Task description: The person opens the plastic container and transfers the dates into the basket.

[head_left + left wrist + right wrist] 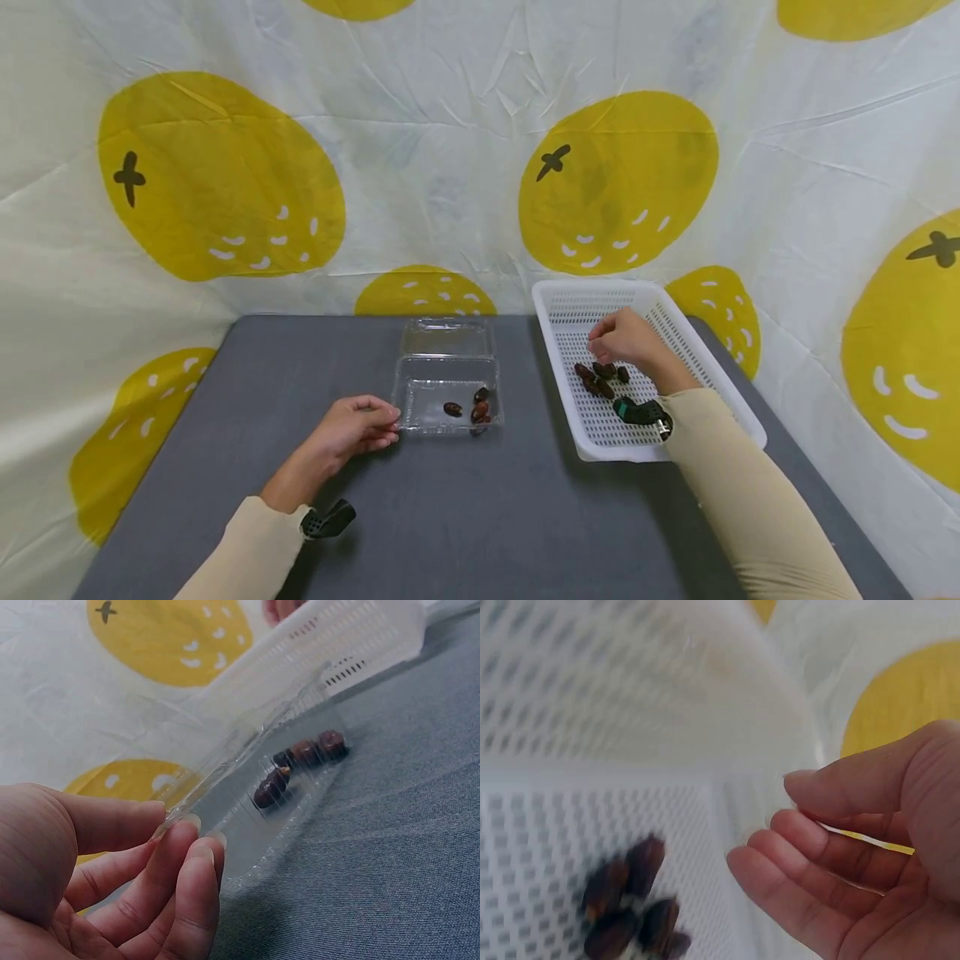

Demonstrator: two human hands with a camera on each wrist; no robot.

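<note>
My left hand (351, 433) pinches the near left corner of a clear plastic clamshell box (423, 393) between thumb and fingers; the left wrist view shows its thin rim at the fingertips (187, 825). The box's lid (448, 338) stands open at the back. Inside, several glossy brown dates (481, 411) sit mostly toward the right side, with one date (452, 409) apart from them. Over the white perforated basket (558, 392) hovers my right hand (632, 337), fingers loosely bent and nothing between thumb and fingertips (802, 832). Several dark dates (643, 866) lie clustered on the basket floor below it.
The basket stands right of the box on a grey table (480, 517), its back end near the table's far edge. A white cloth (435, 192) printed with yellow fruit hangs behind and along the sides. Dark bands (327, 520) circle both wrists.
</note>
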